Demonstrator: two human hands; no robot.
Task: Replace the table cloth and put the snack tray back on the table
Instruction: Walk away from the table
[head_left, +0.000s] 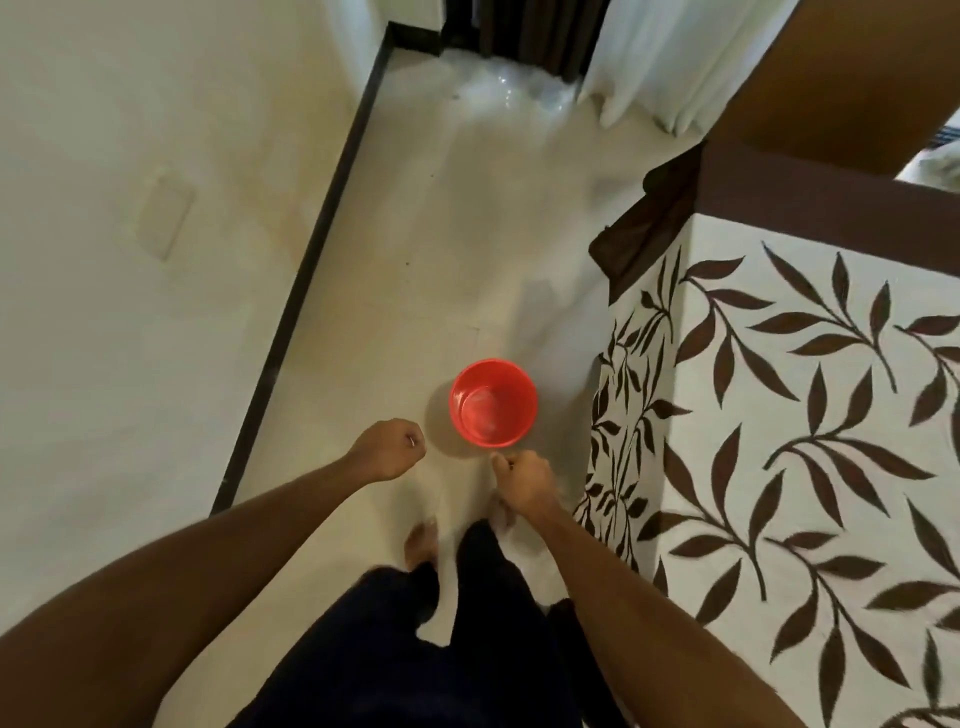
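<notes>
There we stood on the pale floor (441, 249), looking straight down, and the leaf-print table cloth (810, 415) was on. It lay white and brown across the top on our right and dropped over the near side. The table itself was hidden beneath it. So by our reckoning the cloth half of the job was done or close to it, though the dark brown corner (641, 234) at the far end hung bunched and might have wanted a tug.

Our left hand (389, 449) was curled into a loose fist in the air, and nothing showed in it. Our right hand (522, 480) was curled too, just short of the red tub (493, 404), and we saw nothing pinched there either.

And the snack tray? It was nowhere in view, and nothing sat on the stretch of cloth we could see. The red tub sat on the floor just beside the hanging cloth and looked empty. Whether it had anything to do with the snacks, we couldn't tell. What was left, then, was to fetch the tray and set it on top.
</notes>
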